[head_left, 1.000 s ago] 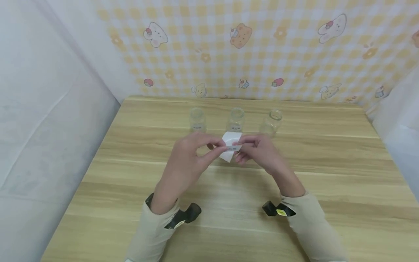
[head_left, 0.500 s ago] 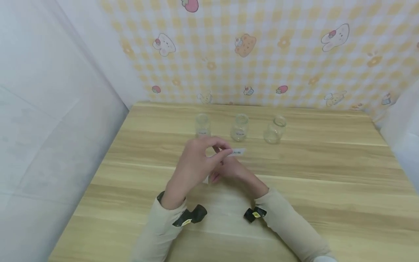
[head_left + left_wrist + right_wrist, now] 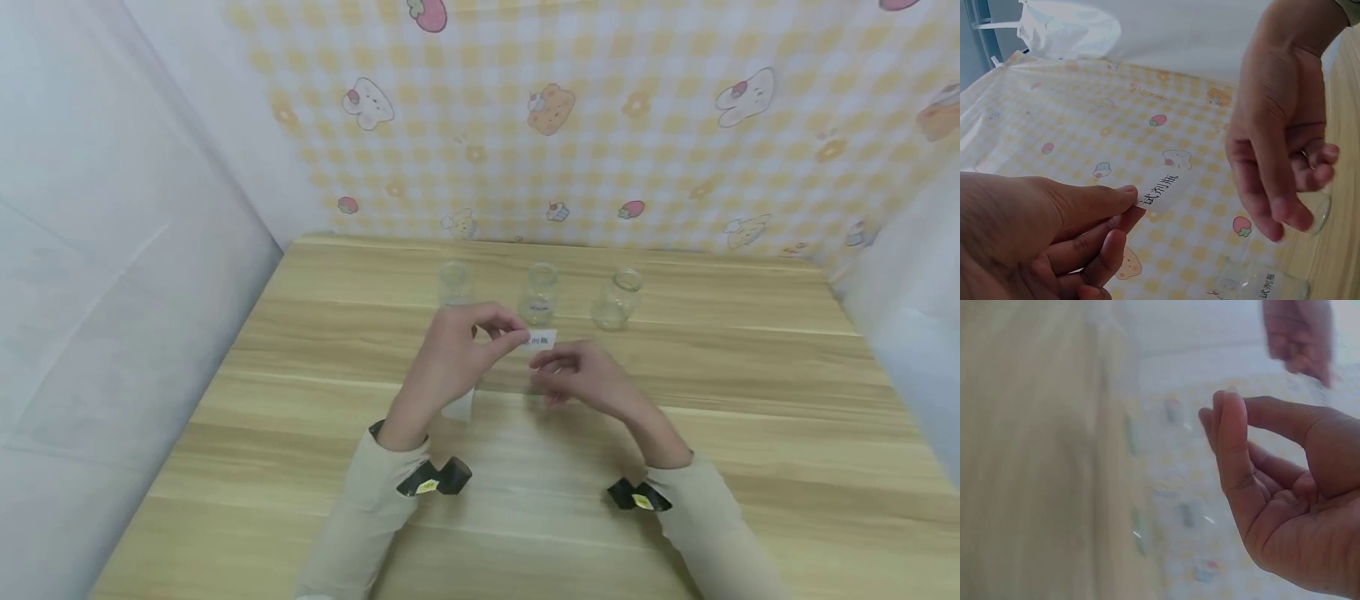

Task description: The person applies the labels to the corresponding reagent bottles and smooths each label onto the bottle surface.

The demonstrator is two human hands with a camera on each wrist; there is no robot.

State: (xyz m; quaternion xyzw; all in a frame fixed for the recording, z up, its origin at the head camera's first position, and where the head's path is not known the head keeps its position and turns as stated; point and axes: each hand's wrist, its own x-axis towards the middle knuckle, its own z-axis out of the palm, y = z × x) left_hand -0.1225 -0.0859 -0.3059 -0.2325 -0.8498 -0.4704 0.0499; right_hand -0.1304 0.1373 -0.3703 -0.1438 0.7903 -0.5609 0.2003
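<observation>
My left hand [image 3: 459, 350] pinches one end of a small printed white label [image 3: 543, 339] between thumb and index finger. In the left wrist view, dark characters show on the label [image 3: 1160, 192], whose far end sticks out free. To its right, my right hand [image 3: 592, 379] hovers close by, apart from the label, fingers loosely bent and holding nothing. Beyond the hands stand three clear glass jars: a left jar [image 3: 454, 282], a middle jar [image 3: 540, 287] bearing a similar label, and a right jar [image 3: 617, 302] on which no label is visible. My left hand covers the left jar's lower part.
A piece of white paper [image 3: 459, 406] lies on the wooden table [image 3: 525, 517] beneath my left wrist. Behind the table's back edge hangs a yellow checked cloth [image 3: 480, 125]. White sheeting [image 3: 135, 333] borders the left side.
The white paper, earlier between both hands, has gone down to the table at the left. My right hand crossed leftward, then came back right without it. The label stays in my left hand.
</observation>
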